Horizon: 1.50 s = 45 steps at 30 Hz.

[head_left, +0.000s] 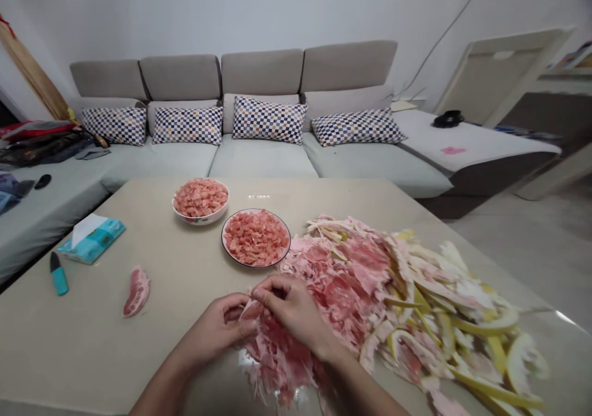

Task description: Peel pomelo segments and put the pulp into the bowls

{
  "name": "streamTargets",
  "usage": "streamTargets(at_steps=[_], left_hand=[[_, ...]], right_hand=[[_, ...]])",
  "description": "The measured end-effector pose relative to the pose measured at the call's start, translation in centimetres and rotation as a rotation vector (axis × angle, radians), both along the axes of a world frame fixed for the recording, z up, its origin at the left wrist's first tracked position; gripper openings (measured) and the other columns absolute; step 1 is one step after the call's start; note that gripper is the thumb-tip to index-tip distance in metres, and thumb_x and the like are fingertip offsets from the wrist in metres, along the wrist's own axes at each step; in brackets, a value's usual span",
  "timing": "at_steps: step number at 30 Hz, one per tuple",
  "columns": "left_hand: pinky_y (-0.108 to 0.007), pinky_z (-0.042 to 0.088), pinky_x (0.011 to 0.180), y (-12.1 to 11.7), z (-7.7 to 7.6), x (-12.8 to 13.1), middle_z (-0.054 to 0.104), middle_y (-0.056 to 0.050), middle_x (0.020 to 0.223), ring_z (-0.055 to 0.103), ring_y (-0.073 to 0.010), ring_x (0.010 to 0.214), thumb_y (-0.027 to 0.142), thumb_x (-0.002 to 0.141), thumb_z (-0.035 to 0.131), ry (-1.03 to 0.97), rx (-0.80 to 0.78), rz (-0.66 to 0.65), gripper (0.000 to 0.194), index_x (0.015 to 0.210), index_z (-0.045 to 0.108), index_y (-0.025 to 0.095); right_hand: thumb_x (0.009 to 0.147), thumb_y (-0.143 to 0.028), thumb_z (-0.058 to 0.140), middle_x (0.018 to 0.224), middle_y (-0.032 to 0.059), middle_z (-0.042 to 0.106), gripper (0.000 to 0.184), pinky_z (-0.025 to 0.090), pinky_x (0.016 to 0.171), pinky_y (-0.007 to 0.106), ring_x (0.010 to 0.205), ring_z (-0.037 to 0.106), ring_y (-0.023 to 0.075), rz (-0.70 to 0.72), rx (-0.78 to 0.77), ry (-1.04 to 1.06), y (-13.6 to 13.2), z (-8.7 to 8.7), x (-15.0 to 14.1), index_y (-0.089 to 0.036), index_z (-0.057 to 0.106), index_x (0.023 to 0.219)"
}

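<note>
Tabletop, near edge: shreds of pink membrane (282, 363) lie loose on the tabletop (69, 354) under the hands, partly covered by the right forearm.
Left hand (219, 325): fingers and thumb closed around a pink piece of fruit (251, 310), near the middle of the near edge.
Right hand (293, 311): thumb and fingertips pinched together on the same piece, its far end hidden behind them.
Right half: a broad heap of peeled membrane (342, 280) sprawls beside the right hand and runs into yellow-green rind strips (490, 326) toward the right edge, crowding that side.
Left half: one pink segment (137, 291) lies well apart from the hands; nearer the left edge is a knife (59, 277) with a turquoise handle, just beside a blue tissue packet (95, 240).
Beyond the hands: a dark-rimmed plate (231, 257) of pink flesh pieces (256, 237) stands directly past them, against the heap's left border.
Far edge: a white bowl (203, 220), also piled with flesh pieces, sits left of the plate.
Past the tabletop: a grey sofa (261, 157) with four checkered cushions (269, 119); right of it, a white cover (499, 145) bears a black object (448, 119).
</note>
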<state>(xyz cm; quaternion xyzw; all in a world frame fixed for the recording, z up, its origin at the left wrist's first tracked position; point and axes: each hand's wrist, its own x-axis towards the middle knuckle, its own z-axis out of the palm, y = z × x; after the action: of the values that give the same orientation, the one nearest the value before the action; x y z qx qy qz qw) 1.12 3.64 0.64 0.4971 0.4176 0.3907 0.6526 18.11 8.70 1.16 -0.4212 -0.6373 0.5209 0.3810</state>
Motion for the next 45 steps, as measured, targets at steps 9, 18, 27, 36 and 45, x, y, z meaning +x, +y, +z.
streamTargets(at_steps=[9, 18, 27, 36, 45], left_hand=[[-0.025, 0.042, 0.065, 0.0, 0.0, -0.2, 0.064, -0.004, 0.074, 0.055, -0.0187, 0.072, 0.040, 0.080, 0.066, 0.131, 0.183, 0.201, 0.027, 0.077, 0.074, 0.014], [-0.036, 0.052, 0.080, -0.8, -0.5, -1.2, 0.070, -0.011, 0.105, 0.068, -0.0268, 0.092, 0.038, 0.077, 0.073, -0.420, -0.253, 0.475, 0.039, 0.110, 0.069, 0.019], [-0.039, 0.047, 0.094, -0.7, 0.0, -0.4, 0.068, -0.012, 0.109, 0.063, -0.0287, 0.106, 0.021, 0.077, 0.072, -0.582, -0.226, 0.308, 0.032, 0.109, 0.069, 0.017], [-0.041, 0.037, 0.107, -1.2, -0.9, 0.2, 0.065, -0.011, 0.124, 0.053, -0.0284, 0.124, 0.026, 0.077, 0.075, -0.343, -0.106, 0.375, 0.053, 0.127, 0.060, 0.021], [-0.044, 0.033, 0.112, -1.5, 0.0, 1.0, 0.060, -0.012, 0.135, 0.047, -0.0307, 0.131, 0.026, 0.077, 0.074, -0.304, -0.039, 0.312, 0.055, 0.130, 0.058, 0.023]], right_hand=[[0.084, -0.034, 0.060, 0.063, 0.0027, 0.066, 0.025, 0.046, 0.057, 0.025, 0.060, 0.060, 0.0160, -0.185, 0.240, -0.094, 0.2, -1.0, -0.1, -0.019, 0.067, 0.066], [0.087, -0.025, 0.058, 0.085, 0.0044, 0.073, 0.016, 0.049, 0.074, 0.029, 0.080, 0.065, 0.0190, 0.056, 0.321, -0.201, 0.9, 1.1, 2.1, -0.021, 0.073, 0.085], [0.086, -0.029, 0.062, 0.093, 0.0048, 0.074, 0.027, 0.051, 0.077, 0.031, 0.087, 0.067, 0.0204, 0.254, 0.198, -0.196, 0.3, 1.1, 2.1, -0.021, 0.071, 0.061], [0.083, -0.019, 0.066, 0.079, 0.0009, 0.070, 0.007, 0.046, 0.068, 0.025, 0.074, 0.062, 0.0154, 0.148, 0.312, -0.178, -0.8, 0.4, 0.1, -0.021, 0.071, 0.085], [0.082, -0.017, 0.066, 0.082, 0.0004, 0.066, 0.006, 0.046, 0.067, 0.026, 0.074, 0.060, 0.0153, 0.033, 0.290, -0.184, -1.0, -1.2, -0.7, -0.021, 0.068, 0.085]])
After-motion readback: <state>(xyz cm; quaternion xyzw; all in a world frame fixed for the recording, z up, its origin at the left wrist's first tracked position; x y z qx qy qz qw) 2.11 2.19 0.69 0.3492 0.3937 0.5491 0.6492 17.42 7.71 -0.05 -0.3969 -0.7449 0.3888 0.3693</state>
